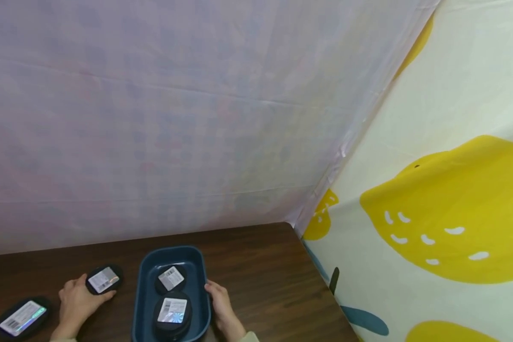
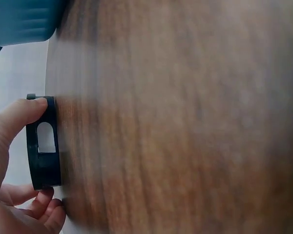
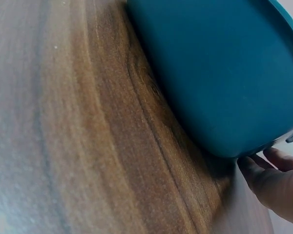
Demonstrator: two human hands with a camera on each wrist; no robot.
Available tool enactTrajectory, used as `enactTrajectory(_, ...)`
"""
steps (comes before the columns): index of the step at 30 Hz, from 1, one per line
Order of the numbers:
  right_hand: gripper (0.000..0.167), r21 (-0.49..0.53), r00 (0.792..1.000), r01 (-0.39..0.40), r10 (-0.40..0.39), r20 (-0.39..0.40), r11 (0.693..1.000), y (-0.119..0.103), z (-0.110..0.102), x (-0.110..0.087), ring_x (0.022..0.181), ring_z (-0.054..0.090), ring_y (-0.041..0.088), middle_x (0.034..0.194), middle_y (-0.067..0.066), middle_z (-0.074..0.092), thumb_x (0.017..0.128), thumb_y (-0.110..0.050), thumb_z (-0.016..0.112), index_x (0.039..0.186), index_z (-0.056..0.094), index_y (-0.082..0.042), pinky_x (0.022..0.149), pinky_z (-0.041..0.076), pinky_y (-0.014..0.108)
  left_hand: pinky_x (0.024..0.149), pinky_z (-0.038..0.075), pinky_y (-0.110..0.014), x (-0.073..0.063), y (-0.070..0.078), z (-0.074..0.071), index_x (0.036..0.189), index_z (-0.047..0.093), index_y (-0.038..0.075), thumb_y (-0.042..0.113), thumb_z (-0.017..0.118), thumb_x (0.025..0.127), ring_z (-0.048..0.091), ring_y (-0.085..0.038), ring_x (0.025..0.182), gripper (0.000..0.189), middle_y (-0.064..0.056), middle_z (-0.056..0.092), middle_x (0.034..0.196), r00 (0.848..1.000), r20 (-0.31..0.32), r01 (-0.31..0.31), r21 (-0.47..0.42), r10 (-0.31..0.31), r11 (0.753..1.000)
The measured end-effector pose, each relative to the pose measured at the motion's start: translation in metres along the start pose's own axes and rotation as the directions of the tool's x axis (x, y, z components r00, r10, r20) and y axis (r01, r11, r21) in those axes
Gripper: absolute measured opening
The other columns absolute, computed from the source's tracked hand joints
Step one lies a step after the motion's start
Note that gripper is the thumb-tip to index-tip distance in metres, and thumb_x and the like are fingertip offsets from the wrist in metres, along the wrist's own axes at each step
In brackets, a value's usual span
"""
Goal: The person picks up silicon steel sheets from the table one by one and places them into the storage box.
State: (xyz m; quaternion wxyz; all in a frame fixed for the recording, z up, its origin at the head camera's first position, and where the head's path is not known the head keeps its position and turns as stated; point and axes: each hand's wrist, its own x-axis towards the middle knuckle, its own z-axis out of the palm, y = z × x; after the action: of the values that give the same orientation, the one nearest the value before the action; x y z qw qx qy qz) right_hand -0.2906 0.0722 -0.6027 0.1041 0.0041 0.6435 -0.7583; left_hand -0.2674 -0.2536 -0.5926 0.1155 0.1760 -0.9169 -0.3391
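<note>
My left hand (image 1: pixel 78 300) grips a round black case (image 1: pixel 104 280) with a white barcode label on top, thumb on one side and fingers on the other. In the left wrist view, the side of this case (image 2: pixel 43 168) shows a rounded cut-out, and it sits at the table surface. My right hand (image 1: pixel 223 306) holds the right rim of a dark blue tray (image 1: pixel 141 294). Inside the tray lie a labelled black case (image 1: pixel 171 279) towards the back and another labelled case (image 1: pixel 172 311) nearer the front, which looks stacked on something black.
Another labelled black case (image 1: pixel 22 319) lies at the left of the dark wooden table (image 1: pixel 265 270). Behind the table hangs a pale cloth (image 1: pixel 175 118); a lemon-print cloth (image 1: pixel 432 109) hangs along the right side. The table's right edge slants towards the front.
</note>
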Motion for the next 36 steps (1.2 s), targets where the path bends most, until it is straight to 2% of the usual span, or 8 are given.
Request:
enactTrajectory(11,0.043,-0.017,1.000,0.008,-0.008,0.005,1.000,0.000,0.000,0.000,0.085,0.062,0.014,0.105,0.019,0.067,0.088,-0.014,0.051,0.121,0.055,0.012,0.076,0.050,0.026,0.088,0.029,-0.061,-0.002,0.000,-0.002,0.122,0.033,-0.026,0.027,0.082,0.063,0.027,-0.055,0.106,0.093,-0.044,0.034,0.112,0.997,0.021,0.069,-0.044,-0.068,0.997)
enactTrajectory(18,0.042,-0.026,1.000,0.013,-0.013,0.014,1.000,-0.005,0.001,-0.002,0.089,0.062,0.017,0.108,0.022,0.065,0.089,-0.012,0.049,0.121,0.053,0.015,0.078,0.050,0.027,0.094,0.028,-0.062,-0.002,-0.001,0.000,0.126,0.031,-0.021,0.024,0.080,0.067,0.031,-0.052,0.113,0.089,-0.040,0.035,0.120,0.994,-0.034,0.094,-0.174,-0.101,0.980)
enactTrajectory(23,0.041,-0.029,0.999,0.030,-0.029,0.017,0.999,-0.015,0.004,-0.010,0.090,0.062,0.021,0.106,0.025,0.064,0.089,-0.009,0.048,0.121,0.052,0.017,0.078,0.050,0.028,0.095,0.032,-0.061,-0.004,0.006,-0.004,0.132,0.030,-0.016,0.024,0.078,0.071,0.034,-0.052,0.117,0.088,-0.039,0.031,0.129,0.986,-0.091,0.111,-0.282,-0.141,0.953)
enactTrajectory(25,0.041,-0.028,0.999,0.033,-0.032,0.018,0.999,-0.020,0.005,-0.014,0.091,0.063,0.022,0.106,0.025,0.065,0.089,-0.009,0.048,0.121,0.052,0.017,0.078,0.051,0.028,0.090,0.042,-0.045,-0.005,0.010,-0.007,0.134,0.032,-0.013,0.022,0.079,0.071,0.038,-0.051,0.117,0.086,-0.037,0.032,0.131,0.980,-0.127,0.102,-0.327,-0.150,0.940)
enactTrajectory(27,0.041,-0.031,0.999,0.030,-0.030,0.016,0.999,-0.018,0.004,-0.012,0.090,0.063,0.022,0.105,0.024,0.065,0.089,-0.010,0.048,0.121,0.052,0.016,0.078,0.051,0.028,0.090,0.044,-0.028,-0.006,0.016,-0.011,0.135,0.033,-0.011,0.021,0.079,0.071,0.041,-0.050,0.116,0.085,-0.035,0.033,0.132,0.976,-0.152,0.090,-0.372,-0.156,0.924)
enactTrajectory(30,0.042,-0.028,1.000,0.012,-0.012,0.010,1.000,-0.015,0.003,-0.010,0.089,0.063,0.021,0.105,0.022,0.066,0.089,-0.012,0.049,0.122,0.053,0.015,0.077,0.051,0.027,0.078,0.033,-0.002,-0.009,0.025,-0.018,0.138,0.034,-0.008,0.021,0.080,0.072,0.043,-0.049,0.117,0.085,-0.032,0.034,0.134,0.970,-0.180,0.074,-0.426,-0.165,0.902)
enactTrajectory(33,0.042,-0.026,1.000,-0.001,0.001,0.000,1.000,-0.003,0.000,-0.001,0.086,0.063,0.016,0.103,0.018,0.067,0.089,-0.013,0.050,0.122,0.054,0.013,0.076,0.051,0.027,0.075,0.028,0.004,-0.009,0.035,-0.023,0.140,0.035,-0.003,0.019,0.080,0.073,0.044,-0.046,0.119,0.084,-0.025,0.035,0.135,0.963,-0.198,0.071,-0.471,-0.183,0.880)
enactTrajectory(36,0.043,-0.018,1.000,-0.004,0.004,-0.002,1.000,0.000,-0.001,0.001,0.082,0.062,0.011,0.102,0.014,0.068,0.089,-0.015,0.050,0.122,0.055,0.011,0.075,0.051,0.026,0.083,0.032,0.001,-0.002,0.036,-0.019,0.139,0.038,0.000,0.018,0.081,0.071,0.044,-0.039,0.121,0.083,-0.019,0.037,0.133,0.951,-0.259,0.018,-0.501,-0.170,0.865)
